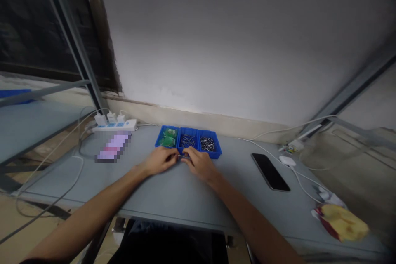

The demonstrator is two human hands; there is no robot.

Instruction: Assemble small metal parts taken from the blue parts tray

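White power strip (114,125) on grey tabletop (173,198), far left | your left hand (159,161) and your right hand (199,164) together, fingertips clamped on a thin silver metal pin (182,156) | blue plastic 3-compartment tray (188,132) ahead: green parts (168,137), silver pins (188,141), dark metal pieces (207,143), all 3 still stocked | black glossy smartphone (270,172) right

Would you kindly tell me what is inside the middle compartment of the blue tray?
The middle compartment holds a loose pile of slender metal parts; its near corner is hidden behind the right hand, so whatever lies there cannot be seen.
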